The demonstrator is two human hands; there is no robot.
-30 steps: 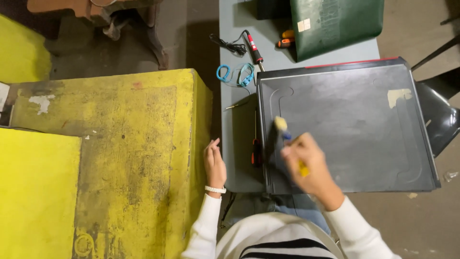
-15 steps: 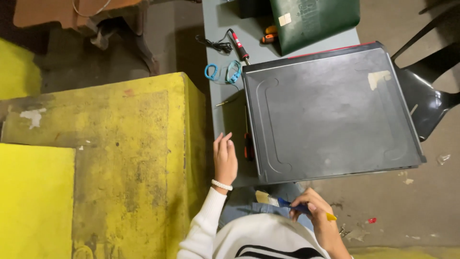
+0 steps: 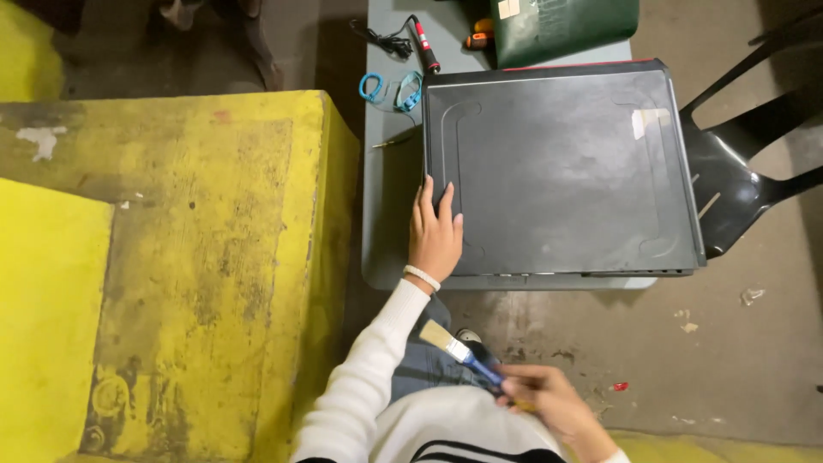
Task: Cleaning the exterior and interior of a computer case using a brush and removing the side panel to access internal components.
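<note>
Paintbrush (image 3: 459, 351) in right hand (image 3: 549, 403); left hand (image 3: 435, 233) flat on computer case (image 3: 561, 171).

Computer case panel (image 3: 557, 171): dark sheet metal, matt, smooth, lightly dusty, with a patch of pale tape peeling near one corner. Paintbrush (image 3: 459, 350): pale bristles, glossy blue handle. Surface (image 3: 390, 214): grey, smooth, dull. Yellow block (image 3: 197, 257): painted, rough, wearing and staining. Chair (image 3: 737, 171): glossy black plastic. Sleeve (image 3: 369, 377): white knit cloth.
</note>
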